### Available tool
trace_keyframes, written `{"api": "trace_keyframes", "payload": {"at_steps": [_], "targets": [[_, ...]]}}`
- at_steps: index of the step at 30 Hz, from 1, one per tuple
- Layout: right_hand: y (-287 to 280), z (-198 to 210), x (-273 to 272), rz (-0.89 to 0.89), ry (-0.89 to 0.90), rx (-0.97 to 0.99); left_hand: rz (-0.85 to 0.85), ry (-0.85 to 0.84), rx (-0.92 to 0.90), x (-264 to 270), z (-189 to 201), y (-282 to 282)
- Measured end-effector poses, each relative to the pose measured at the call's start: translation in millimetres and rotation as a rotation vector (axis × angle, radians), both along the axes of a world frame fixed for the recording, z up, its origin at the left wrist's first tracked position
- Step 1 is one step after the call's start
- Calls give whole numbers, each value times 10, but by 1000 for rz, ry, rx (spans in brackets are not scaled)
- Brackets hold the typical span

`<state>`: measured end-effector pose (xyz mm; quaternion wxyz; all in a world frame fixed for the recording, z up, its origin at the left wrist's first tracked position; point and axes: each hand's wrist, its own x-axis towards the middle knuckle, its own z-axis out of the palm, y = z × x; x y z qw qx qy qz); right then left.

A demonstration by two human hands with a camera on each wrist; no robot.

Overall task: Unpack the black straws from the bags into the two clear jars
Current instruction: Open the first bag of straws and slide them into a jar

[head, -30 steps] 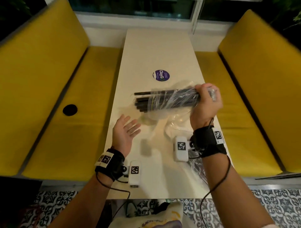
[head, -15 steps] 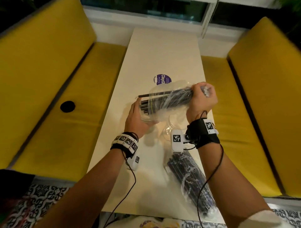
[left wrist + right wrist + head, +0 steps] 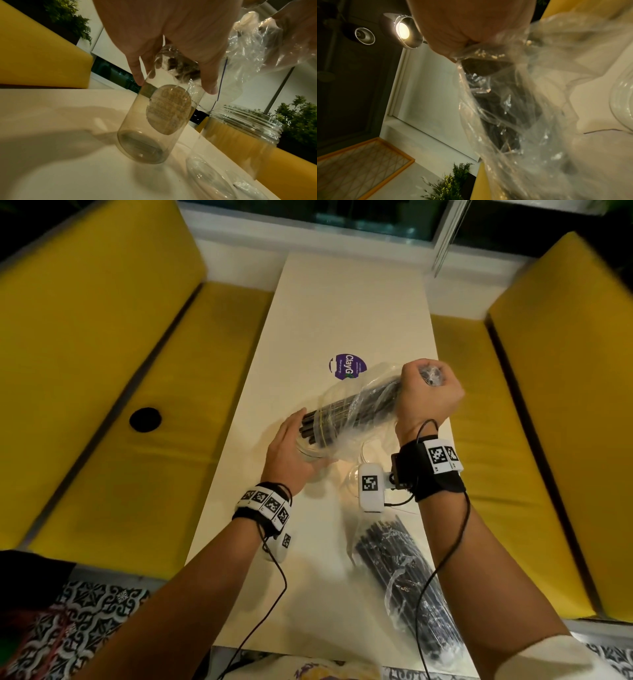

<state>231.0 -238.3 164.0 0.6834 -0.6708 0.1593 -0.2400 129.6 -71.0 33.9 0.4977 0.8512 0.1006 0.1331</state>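
My left hand (image 3: 291, 446) grips a clear jar (image 3: 154, 128) near its mouth and holds it tilted on the white table (image 3: 342, 302). Thumb and fingers (image 3: 137, 75) lie on either side of the glass. My right hand (image 3: 428, 395) clutches the closed end of a clear bag of black straws (image 3: 359, 409), raised so the bundle slants down to the left. The straws' open ends (image 3: 308, 428) are at the jar's mouth. A second clear jar (image 3: 240, 132) stands empty just right of the first. Another bag of black straws (image 3: 404, 583) lies on the table under my right forearm.
A purple round sticker (image 3: 348, 366) sits on the table just beyond the bag. Yellow cushioned benches (image 3: 102, 371) run along both long sides of the narrow table. A window ledge closes the far end.
My left hand went from open above the table to gripping the jar. My right hand lifted the bag's closed end, tipping the straws down toward the jar's mouth.
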Motion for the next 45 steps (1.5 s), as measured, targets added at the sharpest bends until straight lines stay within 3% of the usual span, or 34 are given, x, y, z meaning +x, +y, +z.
{"api": "trace_keyframes", "payload": {"at_steps": [10, 18, 24, 27, 30, 33, 36, 39, 41, 45], "targets": [[305, 99, -64, 26, -78, -239, 14, -59, 61, -24, -38, 35], [287, 110, 49, -66, -19, -358, -16, -38, 125, -39, 53, 9], [491, 13, -145, 274, -231, -513, -17, 48, 176, -5, 70, -22], [487, 26, -117, 410, -197, -560, -3, 100, 91, 26, 46, 17], [472, 75, -127, 612, -153, -664, -7, 123, 133, 56, -10, 18], [522, 71, -148, 560, -287, -650, 32, 161, 87, 88, -32, -14], [578, 81, -219, 618, -238, -667, 69, 170, 6, 102, -81, 1], [558, 49, -218, 677, -118, -535, 111, 181, -52, 87, -92, 34], [493, 1, -274, 832, 45, -617, 116, 198, -65, 79, -96, 49], [393, -89, -366, 839, -18, -773, 107, 207, -42, 54, -96, 44]]}}
